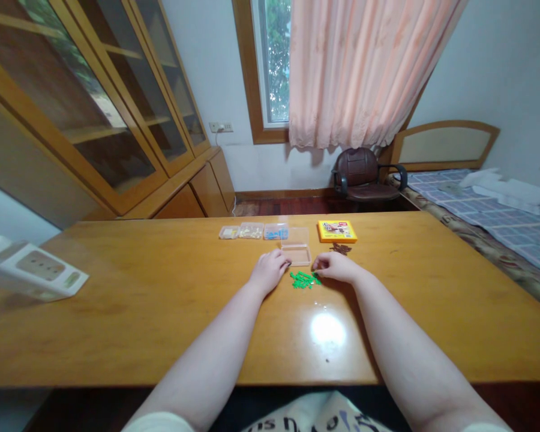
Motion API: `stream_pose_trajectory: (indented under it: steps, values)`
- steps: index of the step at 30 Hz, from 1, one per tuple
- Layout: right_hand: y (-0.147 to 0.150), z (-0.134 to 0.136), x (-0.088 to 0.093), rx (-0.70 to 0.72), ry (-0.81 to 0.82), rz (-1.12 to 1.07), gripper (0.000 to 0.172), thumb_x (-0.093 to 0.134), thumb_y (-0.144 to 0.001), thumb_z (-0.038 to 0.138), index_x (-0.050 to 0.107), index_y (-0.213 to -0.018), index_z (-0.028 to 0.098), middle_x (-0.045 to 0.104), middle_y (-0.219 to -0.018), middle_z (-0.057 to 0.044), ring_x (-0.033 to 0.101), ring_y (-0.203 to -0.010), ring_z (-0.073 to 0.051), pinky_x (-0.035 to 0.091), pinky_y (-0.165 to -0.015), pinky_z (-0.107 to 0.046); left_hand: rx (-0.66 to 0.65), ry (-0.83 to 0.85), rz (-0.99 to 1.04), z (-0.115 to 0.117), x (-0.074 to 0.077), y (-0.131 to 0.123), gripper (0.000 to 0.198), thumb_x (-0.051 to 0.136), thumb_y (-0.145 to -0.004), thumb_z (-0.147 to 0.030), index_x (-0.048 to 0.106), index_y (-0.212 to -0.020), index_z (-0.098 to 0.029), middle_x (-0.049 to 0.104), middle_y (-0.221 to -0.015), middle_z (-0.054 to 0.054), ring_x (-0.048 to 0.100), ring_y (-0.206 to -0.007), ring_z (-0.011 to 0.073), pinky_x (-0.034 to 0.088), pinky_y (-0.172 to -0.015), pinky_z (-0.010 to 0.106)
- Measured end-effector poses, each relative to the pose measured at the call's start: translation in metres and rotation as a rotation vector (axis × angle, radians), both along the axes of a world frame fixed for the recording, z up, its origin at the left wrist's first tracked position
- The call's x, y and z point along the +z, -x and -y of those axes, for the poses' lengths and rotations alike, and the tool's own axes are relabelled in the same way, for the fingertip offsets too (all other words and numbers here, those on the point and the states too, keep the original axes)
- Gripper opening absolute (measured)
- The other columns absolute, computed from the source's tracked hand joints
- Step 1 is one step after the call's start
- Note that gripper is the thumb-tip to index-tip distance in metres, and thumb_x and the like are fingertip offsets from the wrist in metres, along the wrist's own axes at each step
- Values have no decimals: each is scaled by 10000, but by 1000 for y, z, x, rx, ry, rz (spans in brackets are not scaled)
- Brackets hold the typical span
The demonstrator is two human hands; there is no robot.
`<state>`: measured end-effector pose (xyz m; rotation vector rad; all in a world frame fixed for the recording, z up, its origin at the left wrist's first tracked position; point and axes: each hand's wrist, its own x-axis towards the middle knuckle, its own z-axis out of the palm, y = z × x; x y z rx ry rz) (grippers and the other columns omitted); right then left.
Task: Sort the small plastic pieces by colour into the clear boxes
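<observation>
A small heap of green toy building bricks (302, 280) lies on the wooden table between my hands. My right hand (335, 266) is closed in a pinch at the heap's right edge; what its fingertips hold is too small to make out. At the front left corner of an open clear plastic box (301, 261), my left hand (269, 271) rests with its fingers curled together. Something dark shows at those fingertips, but I cannot tell what it is. The box's transparent lid (296, 235) is tipped back behind it.
Behind my hands stand clear boxes with blue pieces (276, 232), pale pieces (251, 231) and yellowish pieces (229, 233). A yellow box (337, 231) and a brown pile (341, 248) lie at the back right. A white container (40, 270) is at the left.
</observation>
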<state>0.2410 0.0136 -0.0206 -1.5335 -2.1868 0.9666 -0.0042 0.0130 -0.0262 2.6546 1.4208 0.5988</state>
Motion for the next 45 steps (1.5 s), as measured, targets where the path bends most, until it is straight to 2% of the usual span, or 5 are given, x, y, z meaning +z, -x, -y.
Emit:
stream_pose_trajectory:
  steps: [7, 19, 27, 35, 45]
  values:
    - [-4, -4, -3, 42, 66, -4, 223, 657, -680, 234, 744, -884, 209, 731, -843, -22, 641, -750, -171, 466, -703, -249, -127, 44, -94, 5, -3, 2, 156, 575, -846, -280, 692, -949, -274, 617, -913, 21, 577, -834, 156, 433, -747, 266]
    - [-1, -2, -7, 26, 12, 74, 117, 647, -665, 231, 667, -769, 183, 664, -680, 4, 573, -599, -122, 393, -536, -208, -103, 46, -92, 5, -1, 3, 87, 593, -828, -260, 663, -856, -217, 608, -901, 28, 577, -825, 155, 433, -739, 262]
    - [2, 0, -2, 14, -23, 72, 156, 667, -670, 246, 687, -812, 186, 674, -707, -6, 573, -610, -126, 407, -558, -216, 127, -55, 54, -4, -2, -4, 212, 502, -886, -258, 658, -1023, -215, 614, -940, 49, 579, -848, 164, 444, -792, 293]
    - [0, -2, -3, 53, 21, 76, 162, 628, -713, 257, 744, -814, 206, 725, -784, -25, 631, -696, -160, 450, -654, -236, -149, 87, 3, 6, 1, 8, 137, 594, -830, -316, 685, -900, -240, 629, -938, 21, 589, -865, 153, 448, -785, 260]
    - [5, 1, -2, 72, -116, 175, 146, 561, -777, 271, 681, -782, 188, 699, -744, -27, 589, -645, -145, 389, -590, -233, -119, 154, -60, 6, 0, 4, 93, 621, -798, -292, 662, -842, -222, 624, -900, 17, 589, -825, 151, 452, -746, 245]
